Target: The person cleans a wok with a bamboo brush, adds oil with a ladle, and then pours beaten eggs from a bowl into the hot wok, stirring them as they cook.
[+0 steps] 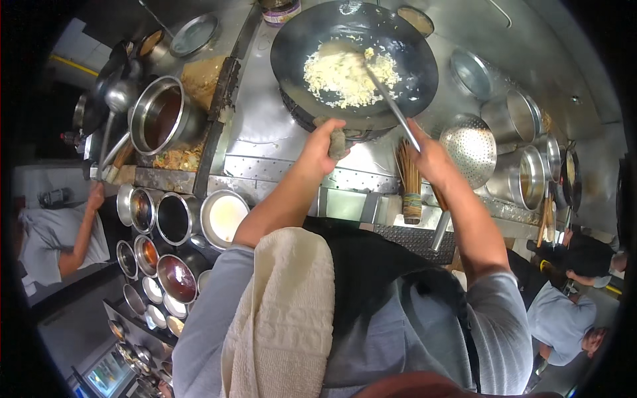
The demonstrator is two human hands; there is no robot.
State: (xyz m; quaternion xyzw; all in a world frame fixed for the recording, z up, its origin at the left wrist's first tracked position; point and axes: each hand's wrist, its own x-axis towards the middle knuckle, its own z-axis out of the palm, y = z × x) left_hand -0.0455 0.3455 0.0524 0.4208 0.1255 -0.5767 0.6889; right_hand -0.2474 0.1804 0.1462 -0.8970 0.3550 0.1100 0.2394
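A large black wok [293,54] sits over the burner in front of me, tilted, with rice and bits of egg [338,79] in it. My left hand [326,147] grips a folded grey cloth [337,144] at the wok's near rim; the wok's handle is hidden there. In my right hand [430,156] is the metal handle of a wok ladle [393,107]. The ladle's head is blurred among the rice. Below my right forearm, a bamboo wok brush [412,191] stands at the stove's edge.
A perforated metal strainer [468,149] and steel pots [512,174] stand to the right. At left are a pot of dark liquid [157,117], sauce containers [174,219] and a bowl of white liquid [226,219]. Co-workers [64,239] are at both sides.
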